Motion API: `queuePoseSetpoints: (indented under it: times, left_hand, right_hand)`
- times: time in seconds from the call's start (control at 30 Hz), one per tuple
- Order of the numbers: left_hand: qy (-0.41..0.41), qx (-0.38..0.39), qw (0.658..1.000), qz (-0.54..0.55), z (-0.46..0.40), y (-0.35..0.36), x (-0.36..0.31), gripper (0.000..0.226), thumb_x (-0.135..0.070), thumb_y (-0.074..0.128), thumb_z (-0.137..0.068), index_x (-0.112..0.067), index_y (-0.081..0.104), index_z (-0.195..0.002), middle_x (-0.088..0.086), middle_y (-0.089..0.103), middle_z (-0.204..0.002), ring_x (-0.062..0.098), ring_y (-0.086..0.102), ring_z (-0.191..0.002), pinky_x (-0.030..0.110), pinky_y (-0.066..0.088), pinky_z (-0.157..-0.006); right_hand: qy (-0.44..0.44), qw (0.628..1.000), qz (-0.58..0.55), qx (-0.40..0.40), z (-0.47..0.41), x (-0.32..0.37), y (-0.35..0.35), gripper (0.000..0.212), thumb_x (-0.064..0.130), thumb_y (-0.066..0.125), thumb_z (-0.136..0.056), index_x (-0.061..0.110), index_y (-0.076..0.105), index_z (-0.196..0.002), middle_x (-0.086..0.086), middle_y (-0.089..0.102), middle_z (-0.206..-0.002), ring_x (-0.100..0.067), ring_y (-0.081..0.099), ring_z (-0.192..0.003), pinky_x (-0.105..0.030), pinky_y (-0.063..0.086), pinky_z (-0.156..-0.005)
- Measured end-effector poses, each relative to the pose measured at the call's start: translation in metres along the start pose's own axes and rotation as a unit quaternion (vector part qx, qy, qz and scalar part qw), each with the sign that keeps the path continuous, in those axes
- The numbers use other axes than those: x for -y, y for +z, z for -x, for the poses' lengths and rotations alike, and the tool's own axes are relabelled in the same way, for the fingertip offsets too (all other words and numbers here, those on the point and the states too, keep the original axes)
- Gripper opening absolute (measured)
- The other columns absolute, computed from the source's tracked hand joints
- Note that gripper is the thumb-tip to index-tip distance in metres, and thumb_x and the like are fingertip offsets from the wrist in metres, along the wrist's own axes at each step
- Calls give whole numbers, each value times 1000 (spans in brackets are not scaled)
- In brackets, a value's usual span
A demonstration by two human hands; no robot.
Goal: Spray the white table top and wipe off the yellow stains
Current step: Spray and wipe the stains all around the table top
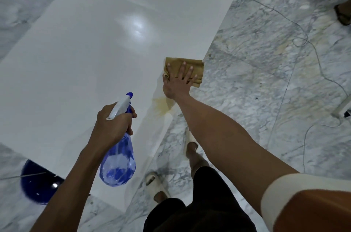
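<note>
Cloth under flat right hand, spray bottle gripped by left hand, unlabelled

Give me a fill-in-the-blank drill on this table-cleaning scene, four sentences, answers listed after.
1. The left hand grips a spray bottle tinted ____.
2. The right hand presses a ____ cloth flat, fingers spread.
3. The cloth lies at the table's ____ edge, partly overhanging it.
4. A ____ stain remains on the table just below the right hand.

Missing words: blue; brown; right; yellow
</note>
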State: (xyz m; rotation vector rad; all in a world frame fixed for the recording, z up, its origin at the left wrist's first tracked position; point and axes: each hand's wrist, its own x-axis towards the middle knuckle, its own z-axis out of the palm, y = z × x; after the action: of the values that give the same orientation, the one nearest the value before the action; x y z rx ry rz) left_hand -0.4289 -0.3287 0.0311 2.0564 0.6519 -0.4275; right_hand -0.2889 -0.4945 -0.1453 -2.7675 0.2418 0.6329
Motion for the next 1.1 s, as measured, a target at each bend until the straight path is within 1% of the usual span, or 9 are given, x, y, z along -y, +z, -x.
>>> queuePoseSetpoints:
  times: [0.1, 0.2, 0.33, 0.5, 0.67, 0.8, 0.93, 1.03, 1.1]
  left_hand:
    - [-3, 5, 1000, -2, 28, -26, 37, 23, 9, 55, -86, -11, 67, -86, 2, 74, -86, 6, 61, -40, 30, 52, -62]
    - [-12, 4, 1000, 9, 53, -51, 76, 21, 9, 54, -82, -5, 69, -88, 2, 75, -86, 8, 60, -40, 34, 52, -66]
    - [-11, 23, 1000, -2, 78, -80, 119, 19, 9, 53, -82, -2, 69, -87, 6, 75, -83, 9, 59, -40, 32, 48, -61]
    - [-11, 30, 999, 1, 99, -104, 159, 20, 8, 53, -84, -4, 69, -89, 7, 75, -88, 8, 60, -42, 32, 51, -59]
    - [-2, 51, 999, -13, 112, -116, 177, 18, 5, 54, -81, -1, 69, -89, 8, 75, -87, 8, 60, -42, 21, 48, -45]
    - [4, 65, 998, -8, 120, -121, 185, 27, -12, 52, -70, -5, 70, -88, 16, 77, -88, 15, 64, -45, 32, 51, -56]
    - [21, 66, 997, -31, 128, -116, 193, 20, 3, 52, -82, -3, 69, -91, 14, 76, -86, 18, 63, -46, 34, 51, -59]
    - [39, 70, 996, -43, 139, -111, 198, 21, 5, 51, -82, -1, 68, -93, 7, 76, -88, 22, 63, -50, 34, 52, -59]
    - [47, 74, 995, -43, 150, -108, 203, 22, 5, 51, -83, -3, 69, -92, 10, 75, -89, 22, 62, -50, 33, 53, -60]
  right_hand:
    - [-1, 1000, 4, -2, 45, 20, 30, 60, 57, 13, -102, 43, -14, -153, -15, -28, -160, -44, -27, -145, -68, -13, -113]
    - [-1, 1000, 5, -7, 78, 37, 59, 60, 57, 13, -102, 43, -15, -153, -15, -28, -161, -44, -27, -145, -68, -15, -112]
    - [16, 1000, 3, -2, 120, 56, 86, 59, 59, 12, -101, 46, -14, -152, -14, -28, -161, -43, -27, -146, -68, -14, -112]
    - [15, 1000, 4, 2, 167, 74, 112, 59, 59, 14, -101, 46, -11, -153, -13, -27, -161, -43, -26, -146, -68, -13, -113]
    - [13, 1000, -8, 6, 206, 83, 135, 59, 59, 16, -101, 47, -9, -153, -12, -26, -162, -42, -26, -146, -67, -16, -113]
    - [1, 1000, -10, 3, 246, 92, 158, 59, 58, 18, -102, 46, -8, -153, -12, -26, -162, -42, -26, -146, -66, -14, -114]
    - [-12, 999, -18, 23, 277, 94, 173, 58, 56, 16, -102, 46, -8, -154, -11, -28, -161, -41, -29, -145, -66, -15, -113]
    - [-18, 999, -18, 39, 300, 97, 179, 57, 55, 15, -103, 46, -8, -154, -11, -28, -161, -41, -30, -145, -66, -14, -113]
    - [-26, 998, -17, 52, 320, 99, 186, 56, 54, 14, -103, 46, -8, -154, -11, -29, -161, -41, -31, -144, -66, -14, -113]
